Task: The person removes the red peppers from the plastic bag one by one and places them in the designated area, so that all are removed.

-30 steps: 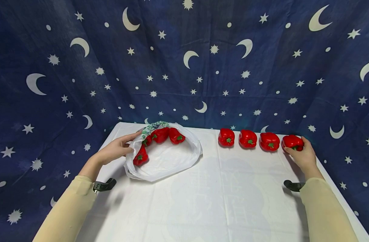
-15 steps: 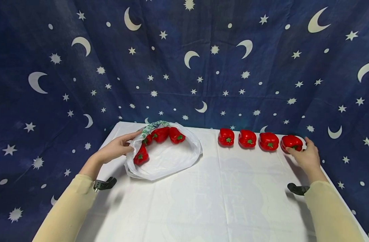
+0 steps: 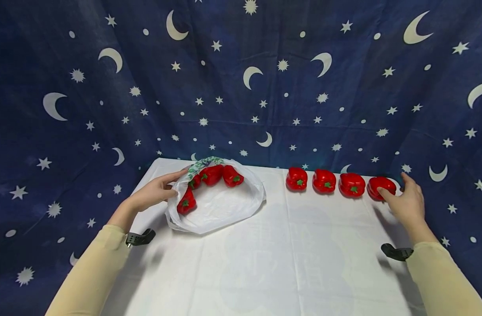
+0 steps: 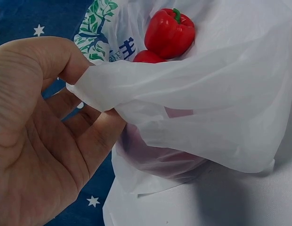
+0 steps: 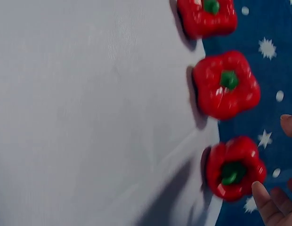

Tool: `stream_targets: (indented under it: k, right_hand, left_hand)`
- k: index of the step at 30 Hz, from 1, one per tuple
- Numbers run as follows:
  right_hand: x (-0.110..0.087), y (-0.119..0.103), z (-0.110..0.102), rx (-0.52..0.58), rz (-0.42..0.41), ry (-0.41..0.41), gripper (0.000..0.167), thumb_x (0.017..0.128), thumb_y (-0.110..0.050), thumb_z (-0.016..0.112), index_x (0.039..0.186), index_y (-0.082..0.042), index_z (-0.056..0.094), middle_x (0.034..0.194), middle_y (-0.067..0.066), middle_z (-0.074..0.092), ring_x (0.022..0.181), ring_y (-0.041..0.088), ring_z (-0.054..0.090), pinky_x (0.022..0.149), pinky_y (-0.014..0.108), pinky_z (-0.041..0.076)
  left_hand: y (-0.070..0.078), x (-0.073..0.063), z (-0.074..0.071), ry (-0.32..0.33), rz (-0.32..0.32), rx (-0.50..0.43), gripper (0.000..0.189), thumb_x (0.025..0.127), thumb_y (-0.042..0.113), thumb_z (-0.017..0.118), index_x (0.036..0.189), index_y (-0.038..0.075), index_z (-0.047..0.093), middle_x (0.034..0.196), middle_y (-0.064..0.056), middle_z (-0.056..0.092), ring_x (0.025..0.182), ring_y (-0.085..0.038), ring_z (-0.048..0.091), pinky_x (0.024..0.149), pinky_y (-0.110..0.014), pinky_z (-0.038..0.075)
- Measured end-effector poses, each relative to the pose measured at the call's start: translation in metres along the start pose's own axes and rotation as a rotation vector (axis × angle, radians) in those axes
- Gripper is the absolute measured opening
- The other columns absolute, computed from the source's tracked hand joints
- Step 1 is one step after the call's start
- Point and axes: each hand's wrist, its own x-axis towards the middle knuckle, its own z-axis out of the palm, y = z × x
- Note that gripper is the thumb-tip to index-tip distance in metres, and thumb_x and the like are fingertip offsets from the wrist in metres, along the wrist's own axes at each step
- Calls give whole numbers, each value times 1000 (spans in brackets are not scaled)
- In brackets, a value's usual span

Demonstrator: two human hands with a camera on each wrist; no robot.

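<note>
My left hand (image 3: 155,193) pinches the left rim of a white plastic bag (image 3: 225,219) with a green leaf print. Inside the bag's open mouth lie several red bell peppers (image 3: 212,174); in the left wrist view one bell pepper (image 4: 169,34) shows its green stem, while others are partly hidden by the film. My right hand (image 3: 407,202) is open beside the rightmost bell pepper (image 3: 381,188) of a row, its thumb overlapping that pepper's right side in the head view. In the right wrist view the fingers (image 5: 268,205) reach in from the right edge, near the end bell pepper (image 5: 235,168).
Left of that pepper stand three more red bell peppers (image 3: 351,184) in a row along the back edge of the white-covered table (image 3: 272,263). A dark blue cloth (image 3: 225,79) with moons and stars hangs behind and at the sides.
My right hand has drawn away to the right from the end pepper, which it had between thumb and fingers; the pepper stays in the row. My left hand keeps its hold on the bag.
</note>
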Motion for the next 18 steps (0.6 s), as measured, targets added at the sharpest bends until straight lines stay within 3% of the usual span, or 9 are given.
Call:
stream_targets:
  k: [5, 7, 10, 12, 14, 18]
  right_hand:
    - [-3, -24, 7, 43, -48, 21, 90, 99, -36, 63, 164, -5, 9, 161, 32, 19, 140, 55, 28, 105, 73, 30]
    - [-6, -37, 12, 46, -83, 31, 90, 99, -36, 64, 165, -6, 11, 162, 29, 21, 139, 53, 30, 104, 69, 37]
    - [-12, -58, 20, 67, -158, 46, 88, 98, -35, 67, 165, -10, 15, 160, 25, 28, 135, 47, 38, 100, 51, 48]
    - [-17, -72, 27, 95, -227, 50, 87, 97, -34, 69, 165, -12, 19, 159, 22, 33, 134, 44, 40, 98, 46, 47]
    - [-22, -86, 35, 143, -294, 42, 86, 96, -30, 71, 164, -14, 22, 157, 21, 36, 135, 42, 40, 101, 48, 45]
    - [-31, -112, 52, 223, -403, -5, 86, 94, -27, 75, 164, -16, 26, 157, 18, 38, 139, 39, 38, 107, 63, 37]
  left_hand:
    - [0, 0, 0, 4, 8, 6, 73, 97, 2, 56, 160, 34, 37, 166, -10, 26, 111, -32, 51, 74, -34, 53]
    - [0, 0, 0, 6, 9, 4, 73, 97, 2, 56, 160, 35, 37, 166, -10, 26, 110, -32, 51, 73, -34, 53]
    - [-1, 0, 0, 7, 5, 5, 73, 98, 2, 56, 160, 35, 37, 166, -10, 26, 114, -32, 52, 75, -35, 54]
    - [-1, 0, 0, 7, 2, 4, 72, 98, 2, 55, 160, 35, 37, 166, -11, 25, 118, -33, 51, 76, -36, 54]
    - [-1, 0, 0, 9, 1, 11, 72, 98, 3, 56, 160, 35, 37, 166, -12, 25, 121, -34, 50, 78, -37, 55]
    - [-1, 0, 0, 11, 6, 14, 72, 98, 3, 56, 160, 35, 37, 166, -12, 26, 119, -33, 50, 78, -37, 54]
